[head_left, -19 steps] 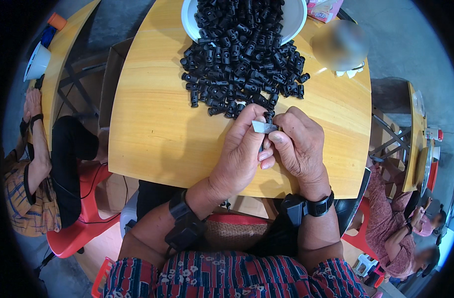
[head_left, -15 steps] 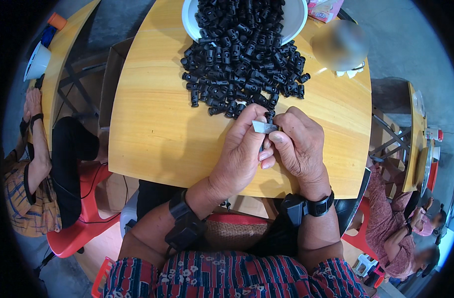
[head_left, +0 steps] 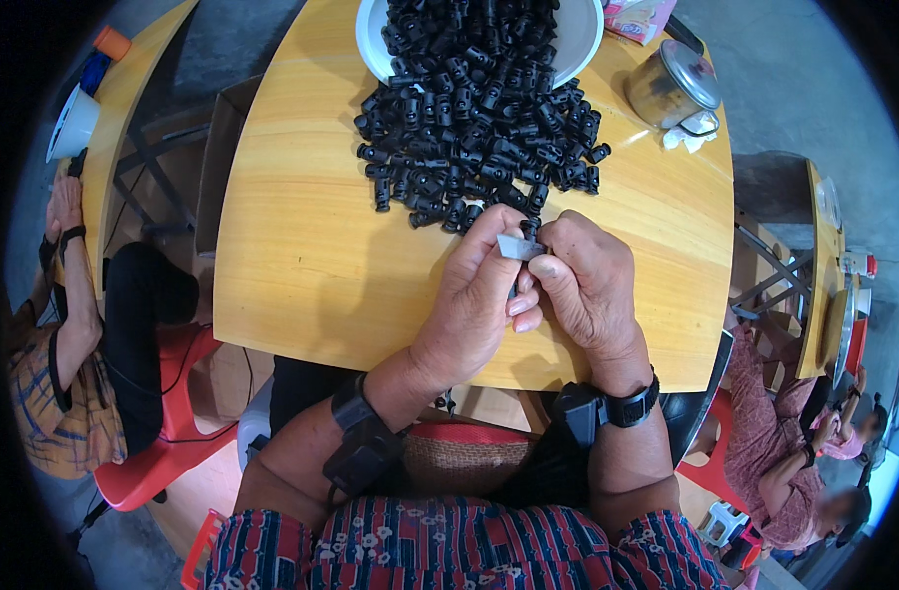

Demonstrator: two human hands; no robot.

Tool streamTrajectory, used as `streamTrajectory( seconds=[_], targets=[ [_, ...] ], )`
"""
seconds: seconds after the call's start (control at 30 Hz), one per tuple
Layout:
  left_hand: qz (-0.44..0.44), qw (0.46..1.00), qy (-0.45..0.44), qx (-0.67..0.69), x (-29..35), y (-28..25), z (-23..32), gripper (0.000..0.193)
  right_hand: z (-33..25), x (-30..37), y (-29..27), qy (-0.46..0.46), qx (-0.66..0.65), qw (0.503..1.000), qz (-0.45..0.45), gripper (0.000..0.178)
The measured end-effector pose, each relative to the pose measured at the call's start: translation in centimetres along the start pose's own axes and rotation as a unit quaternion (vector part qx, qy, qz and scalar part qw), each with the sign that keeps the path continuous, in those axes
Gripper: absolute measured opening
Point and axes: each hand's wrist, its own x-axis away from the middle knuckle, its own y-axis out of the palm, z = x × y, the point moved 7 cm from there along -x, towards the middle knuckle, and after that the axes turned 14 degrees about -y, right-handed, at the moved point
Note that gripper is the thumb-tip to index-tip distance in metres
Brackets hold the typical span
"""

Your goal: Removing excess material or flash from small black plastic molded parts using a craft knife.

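Both of my hands meet above the near part of the wooden table (head_left: 312, 285). My left hand (head_left: 477, 295) is closed round a small black cord lock (head_left: 530, 230), whose top shows between the two hands. Between my right hand (head_left: 592, 280) and its thumb is pinched a short, bare metal blade (head_left: 518, 248). Its slanted end points left, over my left thumb. Just beyond my fingers lies a heap of black cord locks (head_left: 479, 147), spilling out of a white basin (head_left: 377, 44). My fingers hide most of the held cord lock and the blade's other end.
A lidded metal pot (head_left: 661, 87) stands at the far right of the table, beside crumpled white tissue (head_left: 690, 133). Behind it is a pink packet (head_left: 638, 15). One person sits at a table on the left, others on the right. A woven basket (head_left: 469, 457) is below the table edge.
Both hands keep their grip, with the blade against the cord lock; only a slight shift shows. The pot, blurred before, is now sharp.
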Motion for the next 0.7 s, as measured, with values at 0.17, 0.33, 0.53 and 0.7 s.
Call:
streamTrajectory(
  seconds=[0.17, 0.33, 0.53, 0.7],
  targets=[
    [0.047, 0.999, -0.002, 0.001, 0.05, 0.16, 0.35, 0.014, -0.14, -0.04, -0.03, -0.01, 0.018, 0.999, -0.025, 0.029],
    [0.007, 1.0, -0.012, -0.006, -0.1, -0.35, 0.09, 0.018, 0.02, -0.11, 0.12, -0.002, 0.014, 1.0, -0.017, 0.029],
    [0.015, 1.0, -0.012, 0.018, -0.13, 0.01, 0.45, 0.016, 0.21, -0.31, 0.29, 0.018, -0.016, 1.0, -0.015, 0.031],
    [0.055, 0.998, -0.011, 0.023, 0.2, -0.12, 0.28, 0.011, -0.09, 0.09, 0.42, -0.007, 0.002, 1.0, -0.026, 0.032]
  ],
)
